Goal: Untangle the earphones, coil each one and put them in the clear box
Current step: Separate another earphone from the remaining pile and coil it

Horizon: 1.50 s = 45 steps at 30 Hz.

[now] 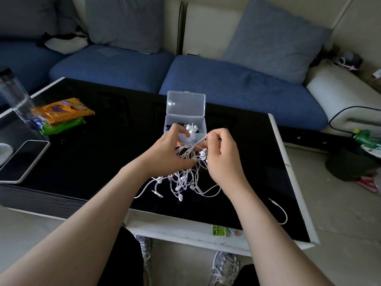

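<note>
A tangle of white earphones (181,180) hangs above the black table (92,162), its loose ends trailing onto the glass. My left hand (167,149) grips the upper part of the bundle from the left. My right hand (220,153) pinches a single white cord between thumb and forefinger and holds it taut toward the bundle. Just behind my hands stands the clear box (185,112) with its lid raised; white earphones and something dark lie inside. One cord with a jack plug (278,209) trails off to the table's front right.
Orange and green snack packets (61,114) and a clear bottle (14,96) sit at the table's left, with a tablet-like device (22,159) near the left edge. A blue sofa (226,85) runs behind the table. My shoes show below the table's front edge.
</note>
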{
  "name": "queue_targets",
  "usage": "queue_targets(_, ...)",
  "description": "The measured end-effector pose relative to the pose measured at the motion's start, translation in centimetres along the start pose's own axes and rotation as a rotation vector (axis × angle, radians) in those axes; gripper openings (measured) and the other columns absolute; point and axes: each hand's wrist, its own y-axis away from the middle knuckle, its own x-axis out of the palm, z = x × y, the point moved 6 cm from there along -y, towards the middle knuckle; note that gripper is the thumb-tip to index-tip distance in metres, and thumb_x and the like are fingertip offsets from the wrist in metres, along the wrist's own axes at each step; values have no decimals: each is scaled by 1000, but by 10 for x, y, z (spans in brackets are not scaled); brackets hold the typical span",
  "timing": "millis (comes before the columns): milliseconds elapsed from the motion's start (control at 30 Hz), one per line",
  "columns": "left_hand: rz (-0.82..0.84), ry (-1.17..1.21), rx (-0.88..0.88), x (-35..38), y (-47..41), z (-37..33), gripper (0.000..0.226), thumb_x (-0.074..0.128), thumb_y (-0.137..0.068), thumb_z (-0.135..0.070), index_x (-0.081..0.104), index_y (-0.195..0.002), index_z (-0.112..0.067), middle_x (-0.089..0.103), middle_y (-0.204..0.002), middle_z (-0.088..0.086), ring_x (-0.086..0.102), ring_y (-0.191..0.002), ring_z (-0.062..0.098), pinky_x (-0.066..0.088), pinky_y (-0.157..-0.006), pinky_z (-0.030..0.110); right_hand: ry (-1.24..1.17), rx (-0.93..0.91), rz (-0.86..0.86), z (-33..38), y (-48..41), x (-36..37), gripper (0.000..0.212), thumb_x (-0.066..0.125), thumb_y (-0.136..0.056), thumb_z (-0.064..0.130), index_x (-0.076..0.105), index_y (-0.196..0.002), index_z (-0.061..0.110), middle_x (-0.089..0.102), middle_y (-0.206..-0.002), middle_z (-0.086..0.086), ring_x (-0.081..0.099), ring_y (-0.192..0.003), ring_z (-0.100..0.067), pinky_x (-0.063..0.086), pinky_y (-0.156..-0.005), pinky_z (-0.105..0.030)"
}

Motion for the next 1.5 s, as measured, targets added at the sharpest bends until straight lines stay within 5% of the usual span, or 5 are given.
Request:
queue_targets(167, -87, -72, 60, -5, 0, -7, 42, 90, -74, -55, 69, -103, -32, 61, -109, -14, 62, -93, 3, 53, -78, 24, 13, 43, -42, -8, -5, 2, 17, 40, -114, 29, 52, -106, 22, 79, -93, 0, 69, -73, -3, 52, -68, -26)
queue_targets(400, -150, -40, 9, -8, 1, -7, 26, 60, -93, -4, 73, -102, -25, 63, -73, -12, 58, -55, -2, 37, -49, 10, 94, -19, -115, 0, -2, -6, 14, 43, -113, 24, 53, -105, 18, 70, -87, 6, 64, -69, -4, 43, -54, -16)
queue_targets(600, -121, 22, -93, -7, -1, 5, 37, 51, -89, 8, 73, -94, -21, 66, -82, -7, 53, -62, 8, 35, -46, 8, 225, -92, -258, -5, -1, -5, 19, 55, -101, 29, 70, -97, 19, 51, -119, -3, 47, -108, -17, 46, -97, -34)
queue_targets(1067, 92, 183, -34, 7, 3, -12, 47, 62, -90, -59, 75, -95, -14, 65, -90, 14, 57, -81, 10, 49, -78, 37, -44, 54, -122, 6, 2, -1, 16, 37, -114, 23, 50, -107, 16, 79, -81, 5, 59, -58, 1, 41, -60, -18)
queue_targets(1500, 77, 422, -121, 12, 1, -12, 16, 56, -100, -1, 69, -101, 8, 66, -81, 9, 59, -70, 16, 53, -71, 25, -483, 314, -91, -4, -1, 8, 12, 37, -106, 17, 46, -98, 16, 82, -89, -9, 60, -76, -26, 47, -72, -36)
